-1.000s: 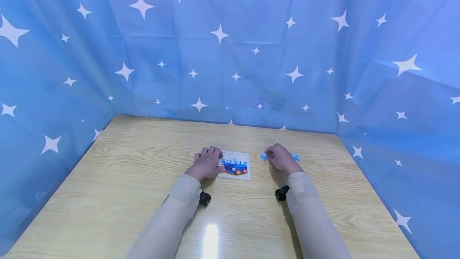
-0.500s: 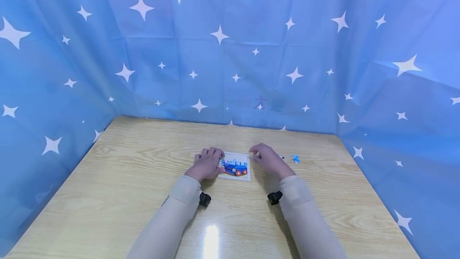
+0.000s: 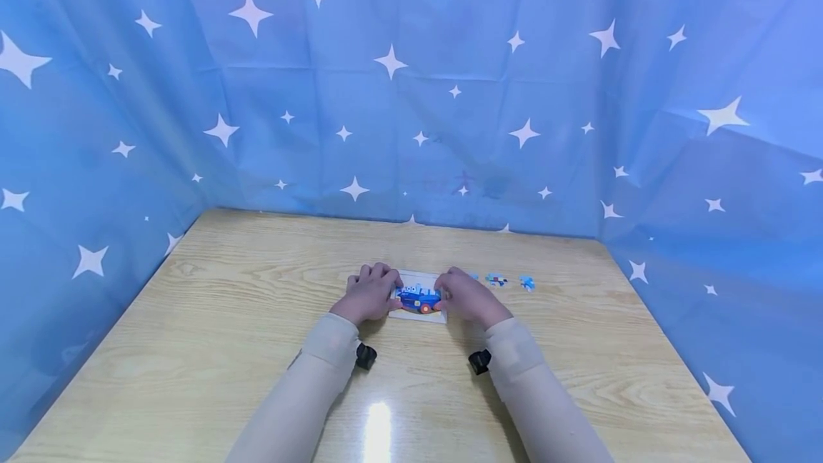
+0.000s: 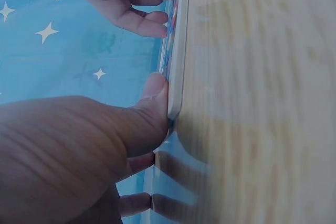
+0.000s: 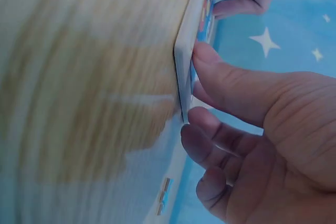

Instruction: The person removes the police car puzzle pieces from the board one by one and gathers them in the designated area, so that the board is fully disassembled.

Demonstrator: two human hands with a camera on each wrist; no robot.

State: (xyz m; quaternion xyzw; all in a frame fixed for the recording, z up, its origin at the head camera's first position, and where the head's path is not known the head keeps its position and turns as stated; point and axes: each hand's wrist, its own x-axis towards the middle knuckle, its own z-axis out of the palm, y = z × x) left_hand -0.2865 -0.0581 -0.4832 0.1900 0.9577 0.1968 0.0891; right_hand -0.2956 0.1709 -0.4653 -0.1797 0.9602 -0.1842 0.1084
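A small framed jigsaw puzzle [image 3: 418, 297] with a blue cartoon train lies flat on the table between both hands. My left hand [image 3: 366, 294] grips its left side, the thumb at the near left and the fingertips toward the far left corner. The left wrist view shows this thumb [image 4: 155, 90] on the puzzle's edge and other fingertips down on the table. My right hand [image 3: 471, 296] holds the right side. In the right wrist view its thumb [image 5: 207, 56] presses the puzzle's top near a corner, with curled fingers beside the edge.
Just right of the puzzle lie loose jigsaw pieces: a mostly covered blue one [image 3: 474, 276], a multicoloured one [image 3: 496, 279] and a light blue one [image 3: 526, 283]. A blue star-patterned curtain [image 3: 411, 127] encloses the wooden table [image 3: 257, 320] at the back and sides.
My right hand has moved left from the loose pieces to the puzzle's right side, uncovering the pieces. My left hand has stayed at the left side.
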